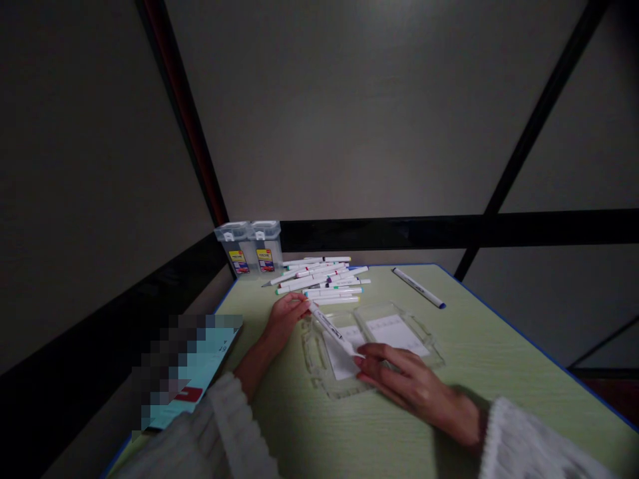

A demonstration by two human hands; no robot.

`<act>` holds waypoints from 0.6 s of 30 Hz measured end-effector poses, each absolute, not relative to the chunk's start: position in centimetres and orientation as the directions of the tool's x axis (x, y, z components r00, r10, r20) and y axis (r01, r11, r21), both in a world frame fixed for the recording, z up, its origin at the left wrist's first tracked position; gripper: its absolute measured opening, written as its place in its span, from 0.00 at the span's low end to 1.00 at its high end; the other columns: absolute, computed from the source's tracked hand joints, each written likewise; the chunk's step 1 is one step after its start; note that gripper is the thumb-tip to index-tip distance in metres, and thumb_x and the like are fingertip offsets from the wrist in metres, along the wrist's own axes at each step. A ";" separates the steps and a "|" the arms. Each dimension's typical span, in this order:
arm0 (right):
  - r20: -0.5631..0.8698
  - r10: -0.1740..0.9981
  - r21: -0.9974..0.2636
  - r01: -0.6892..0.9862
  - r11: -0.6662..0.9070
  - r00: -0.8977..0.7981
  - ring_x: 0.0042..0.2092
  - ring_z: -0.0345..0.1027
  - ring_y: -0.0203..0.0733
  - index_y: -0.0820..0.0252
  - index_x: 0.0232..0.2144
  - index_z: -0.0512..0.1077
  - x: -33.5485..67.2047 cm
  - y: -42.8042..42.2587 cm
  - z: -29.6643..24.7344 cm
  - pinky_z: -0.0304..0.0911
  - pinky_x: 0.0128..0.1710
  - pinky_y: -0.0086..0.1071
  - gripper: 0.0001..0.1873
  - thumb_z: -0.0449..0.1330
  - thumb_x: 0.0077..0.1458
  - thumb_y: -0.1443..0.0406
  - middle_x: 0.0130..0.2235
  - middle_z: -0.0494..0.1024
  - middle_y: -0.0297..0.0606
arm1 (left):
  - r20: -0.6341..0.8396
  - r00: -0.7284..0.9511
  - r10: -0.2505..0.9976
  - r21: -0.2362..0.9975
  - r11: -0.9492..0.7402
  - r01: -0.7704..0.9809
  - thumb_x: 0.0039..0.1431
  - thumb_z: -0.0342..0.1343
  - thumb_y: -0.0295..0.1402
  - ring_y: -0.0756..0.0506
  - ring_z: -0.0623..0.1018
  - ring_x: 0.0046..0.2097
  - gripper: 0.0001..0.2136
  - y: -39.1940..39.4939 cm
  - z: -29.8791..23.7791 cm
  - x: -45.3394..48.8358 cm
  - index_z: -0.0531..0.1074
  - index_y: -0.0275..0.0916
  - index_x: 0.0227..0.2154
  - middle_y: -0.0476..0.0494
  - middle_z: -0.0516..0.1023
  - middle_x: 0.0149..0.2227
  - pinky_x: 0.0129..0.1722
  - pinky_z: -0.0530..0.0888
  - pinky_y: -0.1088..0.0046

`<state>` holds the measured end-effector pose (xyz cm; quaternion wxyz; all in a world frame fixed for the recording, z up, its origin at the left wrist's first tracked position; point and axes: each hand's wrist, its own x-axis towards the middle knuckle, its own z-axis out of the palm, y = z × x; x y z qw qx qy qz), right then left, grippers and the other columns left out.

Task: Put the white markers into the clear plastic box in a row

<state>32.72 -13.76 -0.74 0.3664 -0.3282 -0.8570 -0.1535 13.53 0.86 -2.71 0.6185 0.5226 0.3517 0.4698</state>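
A white marker pen (329,327) is held slantwise between my two hands, above an opened clear plastic case (319,372) that lies on the table. Its upper left end is pinched by the fingertips of my left hand (284,319). At the lower right end, my right hand (407,379) closes its fingertips on the pen. White paper slips (397,334) with faint marks show inside both halves of the case. Just beyond my left hand lies a loose pile of several white marker pens (309,283) with coloured ends.
Two clear lidded boxes (267,253) with yellow labels stand at the back left corner. One blue-tipped marker (419,288) lies apart at the back right. A light-blue booklet (212,356), partly blurred, rests by the left edge. Panelled walls border the pale green table (499,352).
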 end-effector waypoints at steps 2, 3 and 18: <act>0.712 0.436 0.032 0.646 0.763 -0.550 0.33 0.70 0.37 0.65 0.35 0.70 32.1 -13.9 -0.8 0.68 0.29 0.26 0.12 0.48 0.59 0.67 0.34 0.75 0.43 | 0.068 0.307 0.949 0.983 -0.011 -0.183 0.37 0.62 0.37 0.50 0.75 0.29 0.15 0.8 -2.8 13.5 0.65 0.34 0.26 0.44 0.77 0.26 0.32 0.68 0.75; 0.700 0.436 0.031 0.634 0.772 -0.565 0.32 0.70 0.36 0.65 0.35 0.70 31.8 -14.0 -0.8 0.67 0.29 0.25 0.12 0.47 0.59 0.66 0.33 0.75 0.43 | 0.076 0.303 0.950 0.987 -0.027 -0.161 0.38 0.61 0.37 0.50 0.75 0.30 0.15 0.8 -2.8 13.5 0.66 0.34 0.26 0.43 0.77 0.27 0.32 0.68 0.75; 0.593 0.484 0.026 0.616 0.787 -0.644 0.26 0.63 0.34 0.61 0.31 0.69 30.8 -14.0 -1.7 0.57 0.24 0.29 0.12 0.47 0.59 0.65 0.25 0.69 0.34 | 0.141 0.300 0.943 0.985 -0.164 0.051 0.39 0.58 0.35 0.48 0.73 0.34 0.10 0.6 -3.0 13.7 0.73 0.34 0.25 0.45 0.77 0.31 0.36 0.68 0.73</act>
